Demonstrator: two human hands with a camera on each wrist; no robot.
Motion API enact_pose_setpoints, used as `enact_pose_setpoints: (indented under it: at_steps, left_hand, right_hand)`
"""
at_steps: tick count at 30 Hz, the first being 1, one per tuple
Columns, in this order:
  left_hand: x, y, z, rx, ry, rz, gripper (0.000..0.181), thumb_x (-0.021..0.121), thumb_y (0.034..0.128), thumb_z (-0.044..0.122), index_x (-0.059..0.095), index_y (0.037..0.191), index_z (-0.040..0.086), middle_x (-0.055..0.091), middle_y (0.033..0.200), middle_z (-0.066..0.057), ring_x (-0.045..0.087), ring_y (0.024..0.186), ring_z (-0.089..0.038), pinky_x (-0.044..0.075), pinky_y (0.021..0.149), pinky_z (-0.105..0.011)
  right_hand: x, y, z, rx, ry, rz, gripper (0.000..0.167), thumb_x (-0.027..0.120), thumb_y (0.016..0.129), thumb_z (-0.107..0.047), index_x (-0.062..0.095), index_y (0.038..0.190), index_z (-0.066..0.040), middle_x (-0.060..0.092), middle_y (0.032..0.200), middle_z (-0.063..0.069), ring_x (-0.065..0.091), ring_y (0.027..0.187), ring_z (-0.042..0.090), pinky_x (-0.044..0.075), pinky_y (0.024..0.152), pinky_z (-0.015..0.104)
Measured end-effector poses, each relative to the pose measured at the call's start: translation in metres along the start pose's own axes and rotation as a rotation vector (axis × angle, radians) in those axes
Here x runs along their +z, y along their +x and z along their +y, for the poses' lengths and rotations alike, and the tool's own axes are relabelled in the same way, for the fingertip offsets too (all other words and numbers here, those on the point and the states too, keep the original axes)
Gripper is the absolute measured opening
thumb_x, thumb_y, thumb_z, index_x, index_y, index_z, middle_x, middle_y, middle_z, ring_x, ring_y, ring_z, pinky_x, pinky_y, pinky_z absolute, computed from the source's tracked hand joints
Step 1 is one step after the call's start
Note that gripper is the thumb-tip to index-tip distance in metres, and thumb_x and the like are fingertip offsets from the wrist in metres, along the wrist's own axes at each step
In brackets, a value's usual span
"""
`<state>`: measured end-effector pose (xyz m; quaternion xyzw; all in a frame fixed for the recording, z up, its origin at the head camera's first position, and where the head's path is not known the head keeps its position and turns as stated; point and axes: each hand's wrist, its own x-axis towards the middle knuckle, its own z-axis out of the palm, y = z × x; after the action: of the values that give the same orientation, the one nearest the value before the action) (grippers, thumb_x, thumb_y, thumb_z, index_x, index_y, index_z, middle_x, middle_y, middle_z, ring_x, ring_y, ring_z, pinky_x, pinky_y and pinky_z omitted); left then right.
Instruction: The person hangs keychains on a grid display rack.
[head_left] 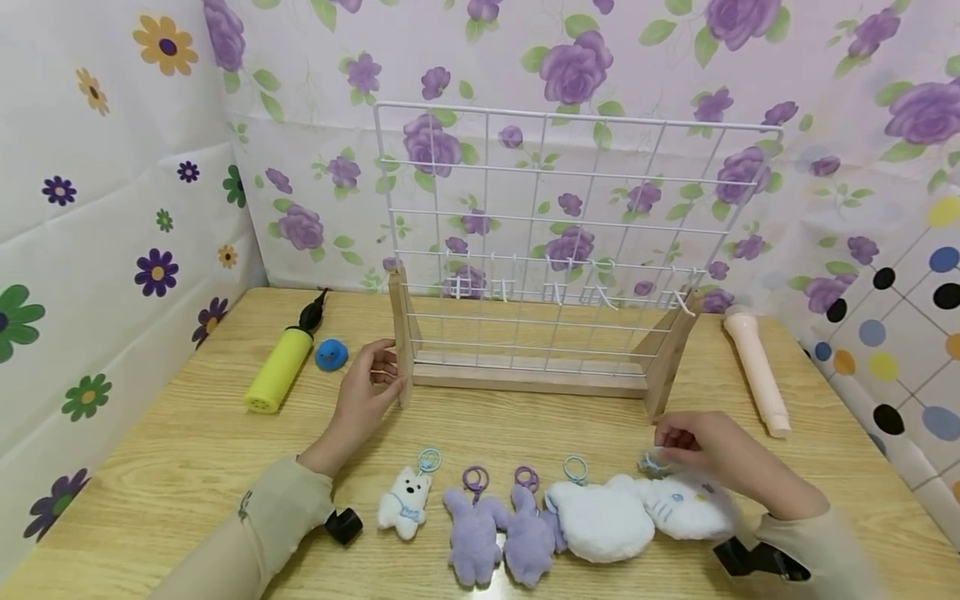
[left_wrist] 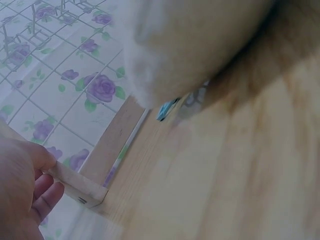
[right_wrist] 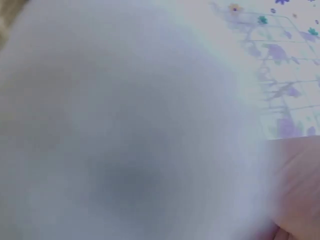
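A white wire grid [head_left: 540, 175] stands in a wooden base [head_left: 525, 379], with white hooks [head_left: 555, 292] on its lower part. My left hand [head_left: 363, 396] holds the base's left upright [head_left: 401, 333] between thumb and fingers; the left wrist view shows this hand [left_wrist: 25, 185] at the wood's end [left_wrist: 80, 187]. On the right, my right hand [head_left: 720, 458] pinches the light blue ring [head_left: 652, 461] of a white plush with a bow [head_left: 693, 507], its head slightly raised. In the right wrist view, blurred white plush [right_wrist: 125, 110] covers most of the hand [right_wrist: 300, 185].
In front lie a small white dog plush [head_left: 405, 504], two purple plushes [head_left: 474, 542] and a white round plush [head_left: 606, 521]. A yellow pump [head_left: 277, 371] and a blue duck [head_left: 331, 355] are at the left; a pale pink bottle-shaped object [head_left: 757, 371] lies right.
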<state>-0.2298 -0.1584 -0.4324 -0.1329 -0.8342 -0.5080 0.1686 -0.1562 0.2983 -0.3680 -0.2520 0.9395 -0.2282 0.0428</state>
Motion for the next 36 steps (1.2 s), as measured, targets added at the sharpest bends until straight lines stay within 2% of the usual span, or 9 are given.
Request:
enact_pose_setpoints:
  at_steps: [9,13,21,29,36]
  left_hand:
    - [0.004,0.001,0.000,0.038,-0.006,0.016,0.055,0.068,0.0816,-0.009,0.045,0.131,-0.004,0.058,0.107,-0.021,0.059,0.091,-0.029,0.053,0.074,-0.019]
    - [0.007,0.001,0.001,0.059,-0.017,0.018,0.055,0.068,0.0809,-0.010,0.046,0.131,-0.005,0.058,0.107,-0.022,0.060,0.090,-0.031,0.054,0.074,-0.021]
    - [0.007,0.002,0.003,0.034,-0.014,0.007,0.054,0.068,0.0827,-0.008,0.046,0.132,-0.002,0.058,0.109,-0.020,0.059,0.092,-0.028,0.054,0.075,-0.024]
    - [0.006,0.002,0.002,0.031,-0.009,0.007,0.055,0.068,0.0823,-0.008,0.045,0.132,-0.002,0.058,0.109,-0.020,0.059,0.092,-0.028,0.053,0.076,-0.022]
    - [0.002,0.001,0.000,0.026,0.017,0.018,0.056,0.068,0.0819,-0.008,0.045,0.132,-0.003,0.058,0.109,-0.020,0.059,0.092,-0.028,0.052,0.075,-0.019]
  right_hand:
    - [-0.028,-0.009,-0.011,-0.022,-0.008,0.004,0.005,0.067,0.089,-0.015,0.063,0.089,-0.017,0.063,0.078,-0.010,0.053,0.068,-0.006,0.049,0.057,0.019]
    - [-0.038,-0.015,-0.015,-0.022,-0.030,0.018,0.006,0.068,0.089,-0.014,0.063,0.088,-0.018,0.061,0.077,-0.012,0.051,0.067,-0.007,0.047,0.055,0.019]
    - [-0.050,-0.021,-0.017,-0.008,-0.087,0.099,0.013,0.071,0.085,-0.011,0.063,0.086,-0.021,0.060,0.076,-0.016,0.050,0.066,-0.008,0.047,0.055,0.018]
    - [-0.058,-0.019,-0.018,-0.007,-0.119,0.151,0.014,0.071,0.084,-0.007,0.064,0.086,-0.019,0.061,0.074,-0.014,0.051,0.065,-0.009,0.048,0.055,0.018]
    - [-0.069,-0.009,-0.019,-0.025,-0.187,0.226,0.011,0.070,0.086,-0.009,0.065,0.088,-0.018,0.061,0.075,-0.014,0.051,0.066,-0.009,0.047,0.055,0.018]
